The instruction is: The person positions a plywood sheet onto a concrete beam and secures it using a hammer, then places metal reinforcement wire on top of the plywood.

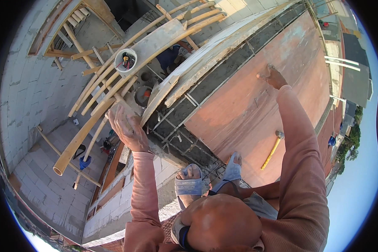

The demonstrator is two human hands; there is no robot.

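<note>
My left hand (128,128) has its fingers stretched out by the end of a wooden board (159,101), next to the bamboo poles; whether it rests on the board I cannot tell. My right hand (273,77) reaches far over a reddish plywood panel (235,109), thumb and fingers apart, with nothing visible in it. A few thin nails or wires (256,102) stick up from the panel nearer to me. A hammer (273,150) with a yellow handle lies on the panel to the right of my feet.
Steel bars (166,119) cross a trench with wet-looking grey concrete between board and panel. Bamboo scaffolding (109,80) on the left carries a white bucket (126,60) of tools. A person in dark blue (169,56) is lower down. The wall drops away to a lower floor (56,168).
</note>
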